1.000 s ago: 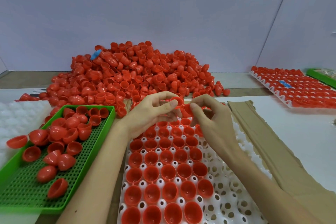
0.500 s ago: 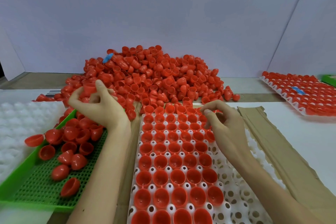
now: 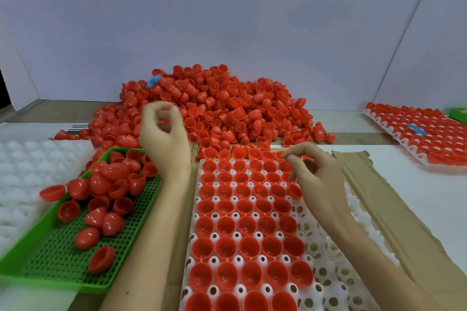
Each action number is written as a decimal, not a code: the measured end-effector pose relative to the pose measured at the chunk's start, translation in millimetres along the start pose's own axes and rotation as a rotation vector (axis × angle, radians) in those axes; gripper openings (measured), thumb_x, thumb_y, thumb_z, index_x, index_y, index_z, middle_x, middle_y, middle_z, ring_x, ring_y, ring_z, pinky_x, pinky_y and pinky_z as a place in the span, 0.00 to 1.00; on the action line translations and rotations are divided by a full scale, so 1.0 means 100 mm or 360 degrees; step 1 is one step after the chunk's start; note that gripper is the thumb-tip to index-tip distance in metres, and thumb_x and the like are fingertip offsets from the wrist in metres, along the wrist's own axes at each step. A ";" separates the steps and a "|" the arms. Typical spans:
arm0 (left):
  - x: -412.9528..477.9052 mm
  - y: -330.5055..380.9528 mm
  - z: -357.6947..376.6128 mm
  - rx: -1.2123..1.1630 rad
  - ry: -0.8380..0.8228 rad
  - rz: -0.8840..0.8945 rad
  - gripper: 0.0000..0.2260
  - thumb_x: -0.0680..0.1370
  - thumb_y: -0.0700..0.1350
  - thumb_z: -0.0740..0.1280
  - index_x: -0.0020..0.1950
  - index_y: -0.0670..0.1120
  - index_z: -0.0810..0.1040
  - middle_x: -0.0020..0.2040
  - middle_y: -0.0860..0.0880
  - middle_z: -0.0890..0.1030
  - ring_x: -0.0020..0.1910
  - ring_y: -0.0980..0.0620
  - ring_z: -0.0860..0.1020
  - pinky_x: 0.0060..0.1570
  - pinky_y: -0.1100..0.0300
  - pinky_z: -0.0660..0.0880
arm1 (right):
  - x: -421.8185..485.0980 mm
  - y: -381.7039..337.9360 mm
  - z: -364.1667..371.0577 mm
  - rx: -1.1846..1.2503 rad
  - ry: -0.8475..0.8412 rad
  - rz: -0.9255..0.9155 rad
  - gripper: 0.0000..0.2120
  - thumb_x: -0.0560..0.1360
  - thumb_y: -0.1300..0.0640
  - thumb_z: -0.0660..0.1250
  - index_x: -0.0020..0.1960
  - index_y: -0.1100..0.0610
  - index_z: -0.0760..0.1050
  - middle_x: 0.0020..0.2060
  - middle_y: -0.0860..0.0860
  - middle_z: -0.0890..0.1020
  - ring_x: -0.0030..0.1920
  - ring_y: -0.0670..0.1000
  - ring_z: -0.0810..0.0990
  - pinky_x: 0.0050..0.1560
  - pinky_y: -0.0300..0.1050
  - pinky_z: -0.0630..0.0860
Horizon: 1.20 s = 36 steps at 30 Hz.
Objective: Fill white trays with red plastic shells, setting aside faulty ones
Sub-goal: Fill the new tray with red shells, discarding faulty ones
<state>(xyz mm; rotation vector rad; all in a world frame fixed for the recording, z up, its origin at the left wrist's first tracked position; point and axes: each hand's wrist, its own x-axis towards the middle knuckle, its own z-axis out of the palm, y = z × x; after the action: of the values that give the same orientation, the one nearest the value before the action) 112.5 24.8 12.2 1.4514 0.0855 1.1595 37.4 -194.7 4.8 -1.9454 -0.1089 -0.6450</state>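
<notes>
A big heap of red plastic shells [image 3: 227, 108] lies at the back of the table. In front of me is a white tray [image 3: 326, 255]; red shells [image 3: 249, 247] sit mouth up in its left columns, while its right columns are bare holes. My left hand [image 3: 164, 139] hovers blurred over the heap's near left edge, above the far corner of the green tray [image 3: 63, 267]. Its fingers are loosely curled and I see no shell in them. My right hand [image 3: 313, 171] hangs over the tray's far right part, fingers loosely curled, holding nothing.
The green perforated tray holds several loose shells [image 3: 108, 184]. Empty white trays [image 3: 22, 171] are stacked at far left. Brown cardboard [image 3: 394, 209] lies under the tray's right side. A full white tray [image 3: 379, 121] sits at far right. A blue scrap [image 3: 153, 81] lies on the heap.
My hands parted from the tray's far edge. The left hand carried a shell left over the green tray, then swung right to the heap without it. The right hand stayed put.
</notes>
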 end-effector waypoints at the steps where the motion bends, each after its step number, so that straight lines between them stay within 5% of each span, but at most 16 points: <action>1: -0.03 -0.02 0.05 0.0120 -0.0193 -0.0034 0.03 0.79 0.40 0.67 0.50 0.46 0.79 0.42 0.58 0.79 0.41 0.62 0.78 0.43 0.62 0.76 | -0.01 0.00 0.00 0.0000 -0.0001 -0.0001 0.13 0.78 0.65 0.67 0.41 0.49 0.80 0.38 0.43 0.82 0.36 0.52 0.80 0.40 0.49 0.78; 4: -0.03 -0.08 0.31 0.0538 -0.0932 -0.0134 0.05 0.78 0.42 0.70 0.52 0.49 0.84 0.45 0.56 0.83 0.44 0.64 0.78 0.40 0.74 0.71 | -0.02 0.00 0.00 0.0003 -0.0006 -0.0008 0.13 0.77 0.65 0.67 0.41 0.49 0.80 0.38 0.42 0.82 0.35 0.52 0.79 0.39 0.49 0.78; 9: 0.16 -0.21 0.67 0.1301 -0.1430 -0.0001 0.12 0.78 0.49 0.71 0.62 0.55 0.81 0.59 0.51 0.83 0.60 0.47 0.80 0.55 0.51 0.75 | 0.00 0.01 -0.01 0.0019 0.0016 -0.0009 0.13 0.78 0.65 0.67 0.41 0.48 0.80 0.40 0.43 0.82 0.38 0.52 0.81 0.43 0.54 0.79; 13: 0.44 -0.43 0.76 0.1691 -0.1995 -0.0088 0.17 0.78 0.56 0.71 0.66 0.55 0.79 0.68 0.49 0.78 0.65 0.45 0.77 0.61 0.49 0.75 | 0.02 0.02 -0.02 0.0032 0.0042 -0.0017 0.14 0.77 0.65 0.67 0.41 0.48 0.80 0.39 0.43 0.82 0.38 0.53 0.81 0.43 0.56 0.80; 16: 0.53 -0.48 0.83 0.1679 -0.2262 -0.0188 0.26 0.75 0.56 0.75 0.70 0.52 0.76 0.71 0.47 0.74 0.64 0.44 0.76 0.52 0.50 0.80 | 0.02 0.03 -0.02 0.0045 0.0026 0.0007 0.13 0.77 0.66 0.67 0.41 0.49 0.81 0.39 0.44 0.82 0.37 0.54 0.81 0.43 0.57 0.79; 23: 0.58 -0.62 0.86 0.1638 -0.2291 -0.0109 0.27 0.71 0.50 0.80 0.68 0.51 0.78 0.68 0.46 0.75 0.52 0.47 0.79 0.32 0.59 0.78 | 0.04 0.04 -0.08 0.0135 0.0029 0.0065 0.13 0.78 0.65 0.67 0.41 0.49 0.81 0.37 0.44 0.82 0.38 0.49 0.80 0.42 0.45 0.75; 25: 0.61 -0.64 0.82 0.1673 -0.2283 -0.0038 0.28 0.71 0.48 0.80 0.69 0.52 0.77 0.66 0.46 0.76 0.51 0.48 0.78 0.35 0.59 0.78 | 0.03 0.04 -0.07 0.0135 0.0020 0.0067 0.14 0.78 0.65 0.67 0.41 0.49 0.81 0.38 0.44 0.82 0.37 0.49 0.79 0.41 0.44 0.76; 29: 0.64 -0.74 0.73 0.1623 -0.2126 0.0126 0.22 0.71 0.47 0.80 0.65 0.51 0.82 0.63 0.47 0.81 0.59 0.46 0.79 0.58 0.53 0.78 | 0.03 0.03 -0.07 0.0110 0.0018 0.0048 0.14 0.77 0.64 0.67 0.40 0.47 0.81 0.38 0.43 0.82 0.37 0.47 0.80 0.41 0.44 0.77; 36: 0.71 -0.82 0.52 0.1749 -0.1634 0.0180 0.07 0.74 0.41 0.75 0.49 0.51 0.87 0.55 0.47 0.84 0.54 0.43 0.81 0.52 0.51 0.79 | 0.04 0.05 -0.07 0.0096 0.0001 0.0044 0.14 0.78 0.64 0.67 0.40 0.47 0.81 0.37 0.43 0.82 0.35 0.48 0.79 0.39 0.43 0.77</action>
<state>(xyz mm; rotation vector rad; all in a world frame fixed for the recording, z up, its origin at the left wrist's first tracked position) 227.7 57.1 0.5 2.8979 -0.1013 0.2494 39.4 -203.7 5.0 -1.8855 -0.1001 -0.6172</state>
